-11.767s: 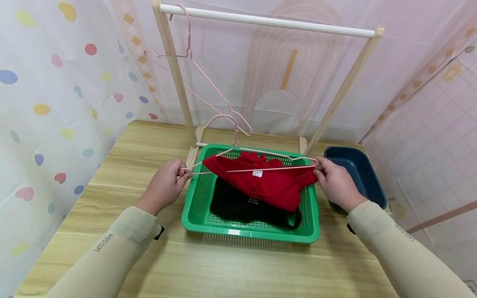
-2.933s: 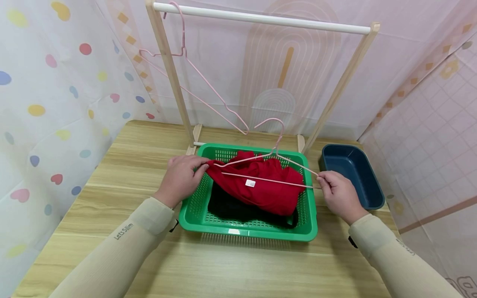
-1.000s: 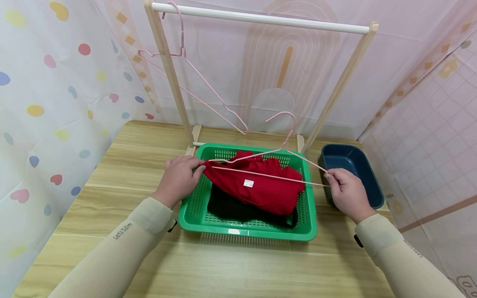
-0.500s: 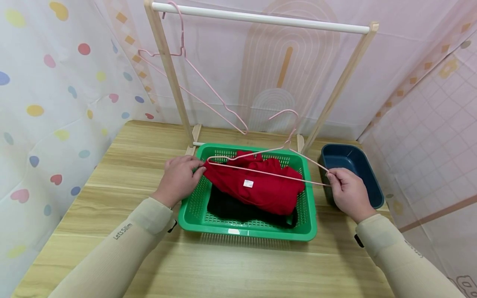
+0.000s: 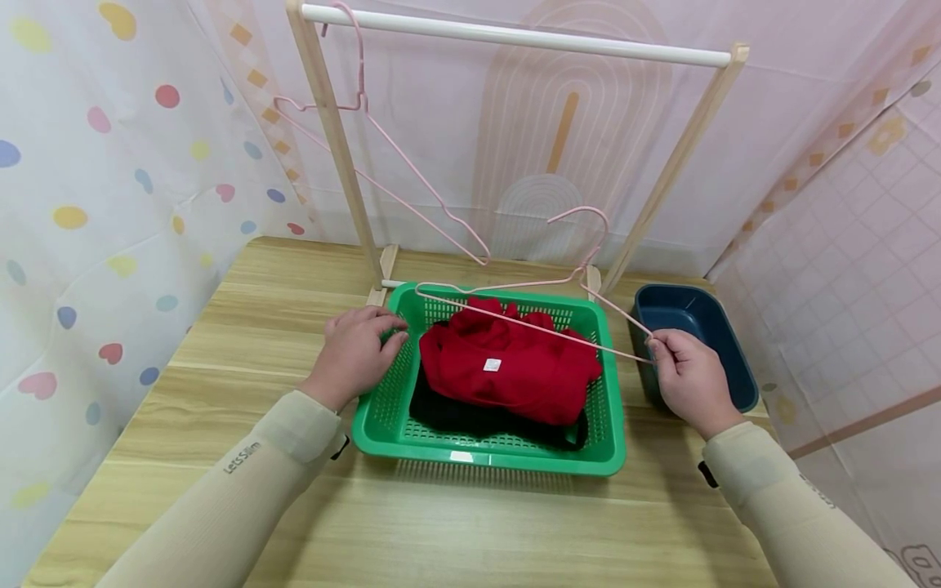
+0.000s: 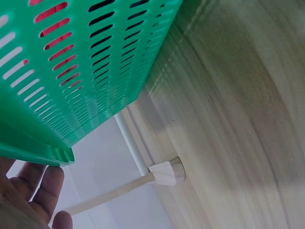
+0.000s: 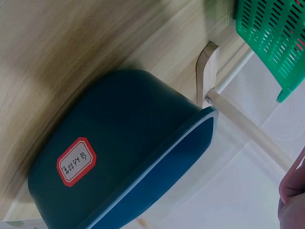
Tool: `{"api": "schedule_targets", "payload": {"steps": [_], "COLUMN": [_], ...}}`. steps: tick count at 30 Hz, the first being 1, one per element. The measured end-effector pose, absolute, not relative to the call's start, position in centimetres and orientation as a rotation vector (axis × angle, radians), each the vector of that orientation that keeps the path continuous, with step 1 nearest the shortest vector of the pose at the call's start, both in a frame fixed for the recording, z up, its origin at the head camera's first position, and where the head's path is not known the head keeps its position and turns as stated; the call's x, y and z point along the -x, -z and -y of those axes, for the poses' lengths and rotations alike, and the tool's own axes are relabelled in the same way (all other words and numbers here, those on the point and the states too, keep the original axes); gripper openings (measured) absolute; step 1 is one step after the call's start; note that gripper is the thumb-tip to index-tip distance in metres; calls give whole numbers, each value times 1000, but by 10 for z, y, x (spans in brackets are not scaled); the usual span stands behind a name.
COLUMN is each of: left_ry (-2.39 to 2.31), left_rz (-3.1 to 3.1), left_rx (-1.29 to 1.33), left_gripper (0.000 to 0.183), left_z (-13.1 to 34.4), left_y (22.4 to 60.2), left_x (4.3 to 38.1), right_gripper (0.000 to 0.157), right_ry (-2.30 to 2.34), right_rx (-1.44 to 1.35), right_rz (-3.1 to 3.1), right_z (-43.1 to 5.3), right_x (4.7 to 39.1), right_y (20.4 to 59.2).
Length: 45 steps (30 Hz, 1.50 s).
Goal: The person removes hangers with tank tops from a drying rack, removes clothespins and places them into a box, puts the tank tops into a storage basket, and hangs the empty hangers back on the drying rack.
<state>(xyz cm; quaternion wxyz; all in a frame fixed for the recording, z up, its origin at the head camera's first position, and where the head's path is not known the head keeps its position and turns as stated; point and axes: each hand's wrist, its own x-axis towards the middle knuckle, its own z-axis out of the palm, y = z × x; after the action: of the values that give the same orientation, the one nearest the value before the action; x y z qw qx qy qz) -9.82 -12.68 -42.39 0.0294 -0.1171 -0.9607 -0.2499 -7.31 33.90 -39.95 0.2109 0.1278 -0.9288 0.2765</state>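
Note:
In the head view my right hand (image 5: 691, 380) pinches the right end of a pink clothes hanger (image 5: 515, 286), whose hook points up and whose bar passes over the basket. My left hand (image 5: 353, 355) is at the left rim of the green basket (image 5: 488, 461), its fingers loosely bent with no cloth between them. The left wrist view has the left hand's fingers (image 6: 47, 188) right at the rim. A red garment (image 5: 515, 388) with a white label lies bunched in the basket, on top of a black garment (image 5: 463, 416). The hanger is apart from the red garment's neckline.
A wooden rack with a white rail (image 5: 515, 34) stands behind the basket. Another pink hanger (image 5: 426, 180) hangs at its left end. To the right is a dark blue tub (image 5: 694, 314); its side carries a red-edged label (image 7: 76, 162).
My left hand has let go of the red garment, whose left corner has dropped into the basket. The hanger has come out of the garment and moved up and right with my right hand.

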Motion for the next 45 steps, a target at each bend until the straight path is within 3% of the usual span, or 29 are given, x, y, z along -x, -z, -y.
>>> {"api": "schedule_targets", "payload": {"steps": [27,45], "left_ry": [699,659], "left_rz": [3019,3163], "left_rx": [445,501], "left_gripper": [47,77], "left_z": [126,119], "left_y": [427,428], "left_x": [95,91], "right_gripper": [9,11], "right_ry": [-745,-754], "right_rx": [-338,-306], "right_rz": [2603,2637], "right_z": [-337,-334], "right_x": [74,76], "right_y": [395,391]}}
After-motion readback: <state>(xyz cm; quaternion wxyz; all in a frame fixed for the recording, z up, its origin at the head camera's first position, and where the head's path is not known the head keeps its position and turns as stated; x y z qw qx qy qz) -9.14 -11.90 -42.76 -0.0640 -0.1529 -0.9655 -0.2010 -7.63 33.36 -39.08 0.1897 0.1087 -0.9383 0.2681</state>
